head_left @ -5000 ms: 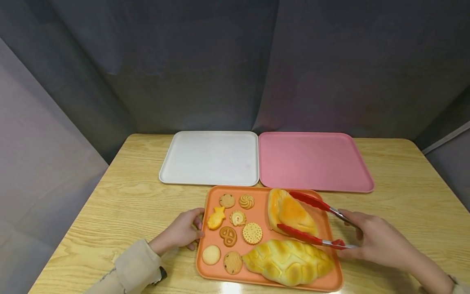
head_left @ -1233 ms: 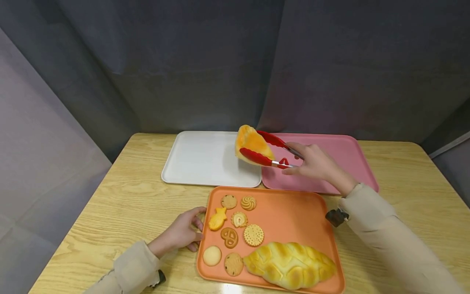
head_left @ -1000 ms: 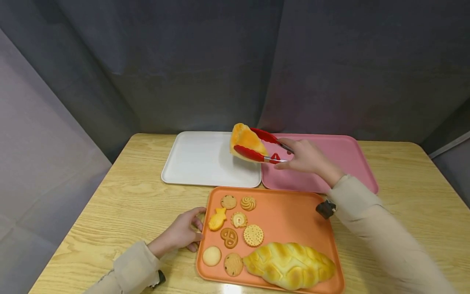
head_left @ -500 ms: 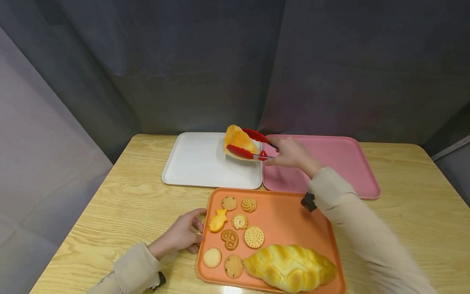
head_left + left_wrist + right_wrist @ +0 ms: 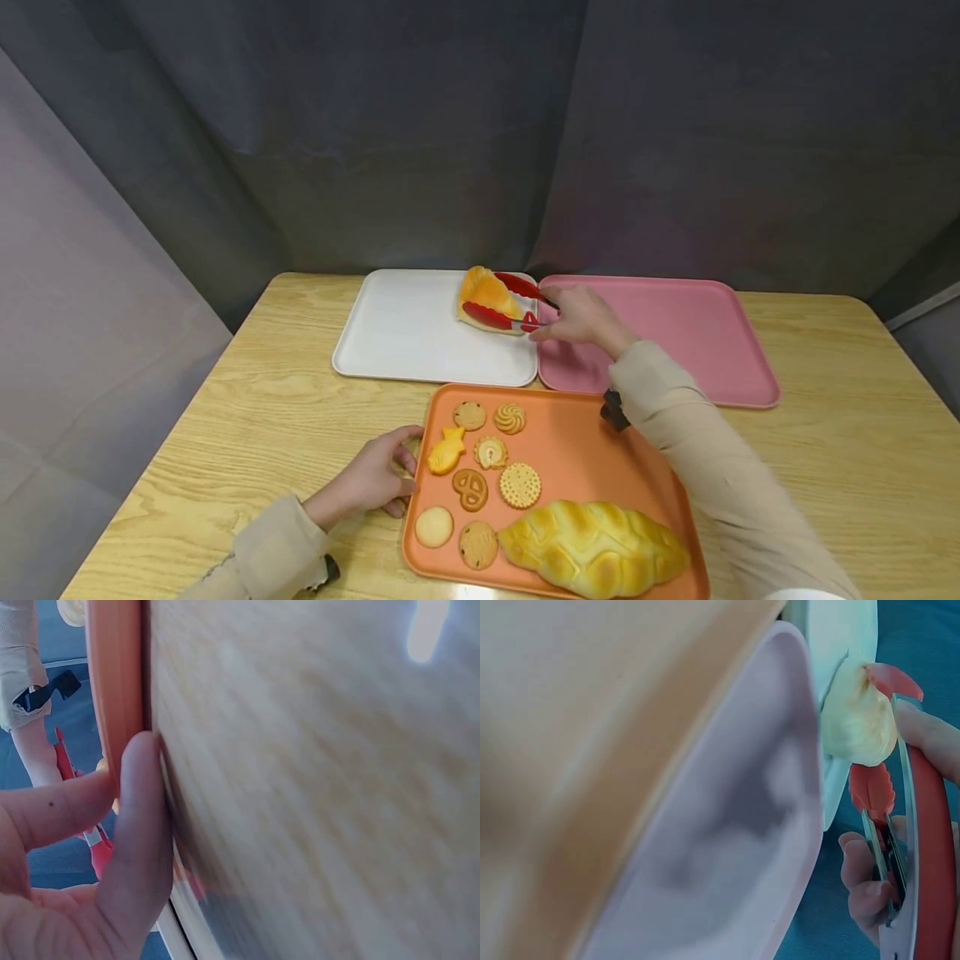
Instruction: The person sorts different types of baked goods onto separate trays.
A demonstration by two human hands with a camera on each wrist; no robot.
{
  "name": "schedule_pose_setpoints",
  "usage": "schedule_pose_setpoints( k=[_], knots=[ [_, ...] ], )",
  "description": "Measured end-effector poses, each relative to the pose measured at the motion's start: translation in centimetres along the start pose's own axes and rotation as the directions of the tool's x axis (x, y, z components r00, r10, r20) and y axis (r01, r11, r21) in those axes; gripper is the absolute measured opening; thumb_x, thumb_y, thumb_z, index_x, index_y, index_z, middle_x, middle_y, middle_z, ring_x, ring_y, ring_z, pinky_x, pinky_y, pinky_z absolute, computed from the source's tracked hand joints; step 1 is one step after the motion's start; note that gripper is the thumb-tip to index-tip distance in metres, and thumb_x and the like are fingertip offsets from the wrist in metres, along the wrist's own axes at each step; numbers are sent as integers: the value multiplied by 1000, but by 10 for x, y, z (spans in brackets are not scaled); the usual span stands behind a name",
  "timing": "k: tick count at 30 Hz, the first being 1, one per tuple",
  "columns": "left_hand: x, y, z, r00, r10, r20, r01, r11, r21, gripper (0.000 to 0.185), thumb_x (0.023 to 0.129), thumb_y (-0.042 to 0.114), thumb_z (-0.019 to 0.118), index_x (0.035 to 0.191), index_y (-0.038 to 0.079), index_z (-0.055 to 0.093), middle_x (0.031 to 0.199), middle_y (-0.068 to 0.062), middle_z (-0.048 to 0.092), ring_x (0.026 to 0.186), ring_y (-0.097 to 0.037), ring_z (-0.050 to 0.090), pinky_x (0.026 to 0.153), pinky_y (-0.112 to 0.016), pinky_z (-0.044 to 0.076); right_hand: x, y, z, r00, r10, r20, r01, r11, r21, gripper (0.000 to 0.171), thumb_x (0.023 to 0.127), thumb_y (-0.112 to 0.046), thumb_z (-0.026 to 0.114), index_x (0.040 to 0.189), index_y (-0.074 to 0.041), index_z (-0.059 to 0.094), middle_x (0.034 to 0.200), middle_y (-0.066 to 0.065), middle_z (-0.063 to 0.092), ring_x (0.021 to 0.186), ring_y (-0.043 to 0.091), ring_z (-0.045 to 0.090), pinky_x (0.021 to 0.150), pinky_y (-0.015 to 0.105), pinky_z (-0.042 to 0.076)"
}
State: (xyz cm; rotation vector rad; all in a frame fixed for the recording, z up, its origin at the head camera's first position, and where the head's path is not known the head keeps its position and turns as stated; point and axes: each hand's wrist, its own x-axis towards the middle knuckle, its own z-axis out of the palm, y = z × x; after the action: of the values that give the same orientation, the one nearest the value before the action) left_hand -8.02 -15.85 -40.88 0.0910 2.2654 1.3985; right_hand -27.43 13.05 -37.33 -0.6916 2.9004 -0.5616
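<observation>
My right hand [image 5: 581,315] grips red tongs [image 5: 504,317] that clamp a golden wedge-shaped bun [image 5: 484,293] over the right side of the white tray [image 5: 397,333]. In the right wrist view the tongs [image 5: 919,825] squeeze the bun [image 5: 859,716] beside the white tray's edge [image 5: 832,645]. My left hand [image 5: 367,479] rests on the table, fingers against the left rim of the orange tray [image 5: 592,442]. In the left wrist view a finger [image 5: 139,825] presses that rim [image 5: 112,682].
The pink tray [image 5: 675,333] lies right of the white one. On the orange tray sit several cookies [image 5: 519,485], a fish-shaped pastry [image 5: 445,452] and a long braided loaf [image 5: 596,548]. Grey curtains enclose the wooden table [image 5: 247,400].
My right hand has carried the bun in the tongs from the orange tray up and left, then lowered it toward the white tray's right side. The left hand has stayed put.
</observation>
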Motion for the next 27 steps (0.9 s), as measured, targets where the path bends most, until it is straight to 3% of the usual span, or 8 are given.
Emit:
schedule_pose_setpoints(
  k=[8, 15, 19, 24, 27],
  knots=[
    [1, -1, 1, 1000, 15, 5, -15, 1000, 9, 66, 76, -15, 57, 136, -3, 33, 82, -12, 49, 47, -16, 53, 41, -35, 51, -2, 5, 4, 999, 43, 6, -44, 998, 34, 81, 67, -41, 76, 132, -2, 46, 112, 16, 61, 87, 27, 52, 86, 44, 47],
    [2, 0, 1, 1000, 8, 2, -8, 1000, 14, 66, 76, -15, 57, 136, -3, 33, 82, -12, 49, 47, -16, 53, 40, -34, 51, -10, 6, -2, 999, 32, -13, -32, 999, 15, 87, 66, -45, 75, 134, -2, 42, 74, 8, 60, 74, 25, 51, 75, 41, 49],
    [2, 1, 0, 1000, 18, 4, -18, 1000, 18, 66, 76, -15, 57, 136, -3, 33, 82, -12, 49, 47, -16, 52, 40, -34, 51, -15, 5, -7, 1000, 23, -11, -23, 1000, 10, 89, 66, -45, 76, 136, -3, 40, 79, 9, 61, 75, 25, 51, 77, 42, 49],
    [3, 2, -1, 1000, 19, 2, -19, 1000, 21, 66, 75, -16, 57, 135, -4, 33, 82, -13, 49, 47, -16, 52, 40, -34, 51, -24, 4, -11, 1000, 9, -24, -9, 1000, -2, 90, 64, -43, 77, 138, -7, 39, 68, 6, 55, 63, 23, 47, 65, 37, 47],
    [3, 2, -1, 1000, 17, 4, -17, 1000, 20, 66, 76, -16, 57, 135, -4, 33, 82, -13, 49, 47, -16, 53, 40, -34, 51, -32, 3, -14, 999, -14, -40, 14, 1000, 8, 88, 64, -39, 79, 137, -6, 40, 82, 9, 62, 70, 24, 52, 69, 39, 51]
  ],
)
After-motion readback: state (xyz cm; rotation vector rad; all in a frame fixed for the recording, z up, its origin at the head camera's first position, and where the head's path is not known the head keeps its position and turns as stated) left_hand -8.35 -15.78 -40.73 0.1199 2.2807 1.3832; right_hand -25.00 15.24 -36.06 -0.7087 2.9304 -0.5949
